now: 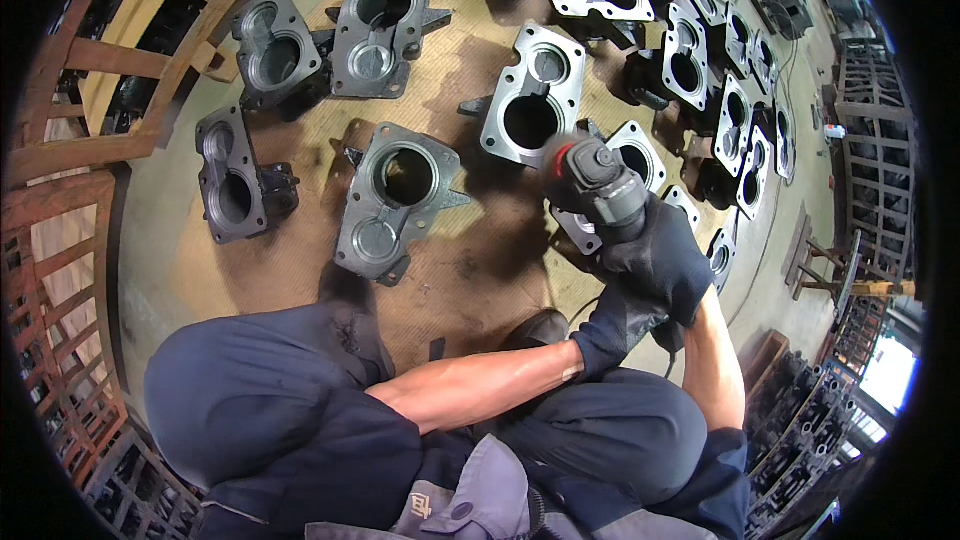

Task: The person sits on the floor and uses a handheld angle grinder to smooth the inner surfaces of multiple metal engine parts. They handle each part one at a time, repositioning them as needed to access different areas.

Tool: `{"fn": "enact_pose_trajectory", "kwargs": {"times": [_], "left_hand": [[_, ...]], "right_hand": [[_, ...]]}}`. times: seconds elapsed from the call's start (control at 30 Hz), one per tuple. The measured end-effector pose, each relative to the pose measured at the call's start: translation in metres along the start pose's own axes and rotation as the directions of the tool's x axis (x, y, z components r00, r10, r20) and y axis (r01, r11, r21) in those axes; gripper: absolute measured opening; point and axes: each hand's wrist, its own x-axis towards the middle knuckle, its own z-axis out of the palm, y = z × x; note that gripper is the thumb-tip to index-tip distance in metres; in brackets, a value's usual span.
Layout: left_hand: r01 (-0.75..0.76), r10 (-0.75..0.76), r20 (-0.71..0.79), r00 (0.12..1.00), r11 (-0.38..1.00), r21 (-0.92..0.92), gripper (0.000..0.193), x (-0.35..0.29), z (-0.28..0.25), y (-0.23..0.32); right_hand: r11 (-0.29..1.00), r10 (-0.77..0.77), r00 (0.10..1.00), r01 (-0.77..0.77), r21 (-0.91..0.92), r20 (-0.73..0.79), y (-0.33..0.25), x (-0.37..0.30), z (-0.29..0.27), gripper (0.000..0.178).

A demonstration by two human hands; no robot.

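Grey jacket flap [490, 495] of soft cloth, dark round button attached. Dark blue trousers [235, 380], matte, creased over bent knees. Right hand [675, 250] in a dark fabric glove, fingers wrapped round an angle grinder [608, 190] — stubby, dark, rounded at the head. Left hand [622, 320], likewise gloved, close below the right; fingers largely hidden, cannot tell their grasp. Blurred disc [560, 153], reddish patch beside it, over the lower right corner of a grey metal casting [566, 102] — smooth flat face, two unequal round bores, small rim holes; contact not discernible. Further castings [352, 28], similarly bored, on finely ribbed tan sheeting [290, 275]. Rust-orange slatted rack [60, 202] at left.
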Motion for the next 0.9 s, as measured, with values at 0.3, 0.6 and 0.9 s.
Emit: {"fn": "enact_pose_trajectory", "kwargs": {"times": [0.3,0.6,0.9], "left_hand": [[0.070,-0.082,-0.019,0.996,0.932,-0.355,0.058,-0.007,-0.026,0.001],[-0.036,0.023,-0.060,0.998,0.974,-0.223,0.051,-0.002,-0.037,-0.012],[-0.041,0.023,-0.057,0.998,0.945,-0.325,0.040,0.013,-0.034,-0.016]], "right_hand": [[0.999,-0.028,0.997,0.031,-0.042,0.074,-0.027,0.013,0.008,0.060],[0.984,-0.080,0.993,0.093,-0.149,0.090,-0.047,0.023,0.007,0.059],[0.980,-0.140,0.989,0.145,-0.136,0.050,-0.056,0.030,0.000,0.057]]}}
